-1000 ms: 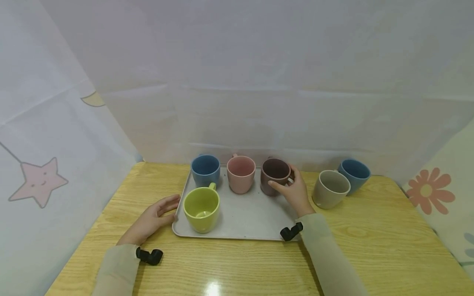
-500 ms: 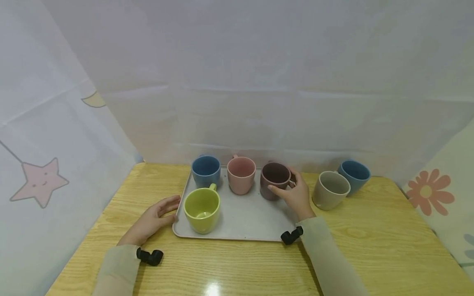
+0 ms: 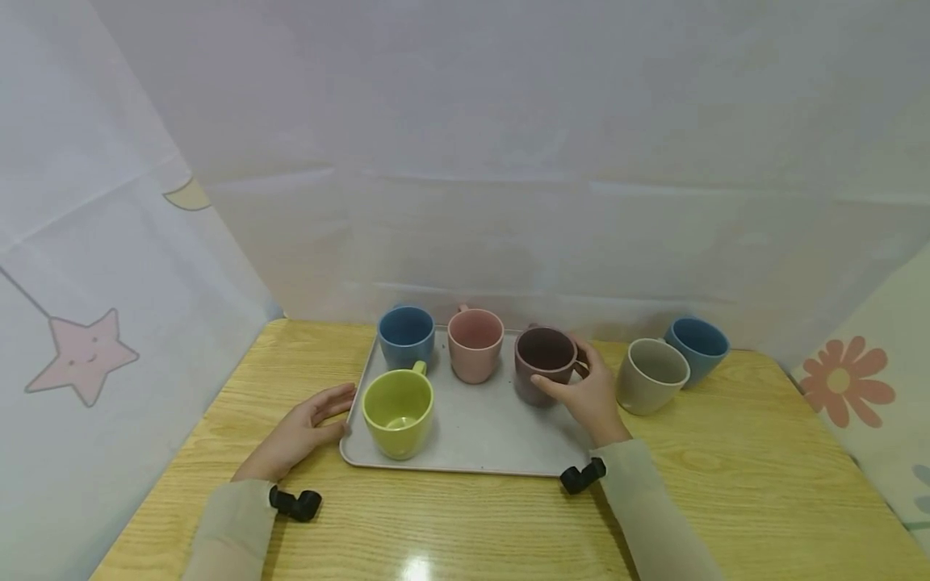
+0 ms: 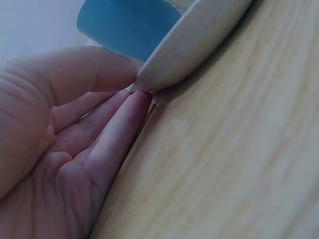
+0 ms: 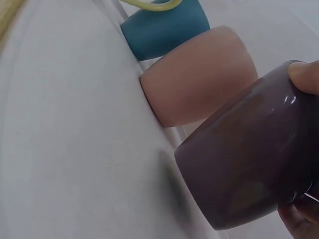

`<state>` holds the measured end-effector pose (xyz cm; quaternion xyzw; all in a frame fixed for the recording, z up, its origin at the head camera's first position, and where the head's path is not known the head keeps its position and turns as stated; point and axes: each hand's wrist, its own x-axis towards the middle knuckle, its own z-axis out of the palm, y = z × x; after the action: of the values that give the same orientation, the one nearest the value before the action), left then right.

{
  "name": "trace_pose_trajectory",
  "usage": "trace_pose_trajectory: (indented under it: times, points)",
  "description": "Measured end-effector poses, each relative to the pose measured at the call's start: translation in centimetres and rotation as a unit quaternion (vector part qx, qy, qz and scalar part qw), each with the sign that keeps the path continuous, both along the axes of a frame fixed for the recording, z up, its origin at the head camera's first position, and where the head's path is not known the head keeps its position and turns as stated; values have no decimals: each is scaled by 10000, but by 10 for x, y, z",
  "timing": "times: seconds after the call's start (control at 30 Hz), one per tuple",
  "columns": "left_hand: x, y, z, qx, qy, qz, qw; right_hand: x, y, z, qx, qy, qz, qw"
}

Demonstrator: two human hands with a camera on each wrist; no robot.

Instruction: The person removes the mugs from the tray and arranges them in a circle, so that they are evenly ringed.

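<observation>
My right hand (image 3: 587,395) grips a dark purple-brown mug (image 5: 239,154) by its side, the thumb at the near rim and fingers round the far right by the handle. The mug is over the right part of the grey tray (image 3: 479,436), and a dark shadow falls on the tray beside its base. At the tray's left edge my left hand (image 3: 298,436) rests with fingers lightly bent; in the left wrist view thumb and fingertips touch the tray's rim (image 4: 174,55). On the tray stand a blue mug (image 3: 405,343), a pink mug (image 3: 475,355) and a yellow-green mug (image 3: 398,424).
Right of the tray, a beige mug (image 3: 647,391) stands on the wooden table (image 3: 756,484), close by my right hand. Another blue mug (image 3: 701,351) sits just behind it. A pale cloth backdrop (image 3: 465,202) hangs along the table's back edge.
My right hand has brought the purple-brown mug a little toward me and slightly right, away from the tray's back edge. The left hand and the other mugs have stayed in place.
</observation>
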<state>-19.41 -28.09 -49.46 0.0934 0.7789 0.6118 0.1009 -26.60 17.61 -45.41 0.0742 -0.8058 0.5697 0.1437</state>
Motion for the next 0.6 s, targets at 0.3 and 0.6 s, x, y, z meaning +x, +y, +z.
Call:
trace_pose_trajectory:
  times: [0.3, 0.6]
  points:
    - [0, 0, 0, -69, -10, 33, 10000, 18, 7, 20, -201, 396, -115, 9989]
    - [1, 0, 1, -141, 22, 68, 9999, 28, 26, 46, -270, 1111, -51, 9934]
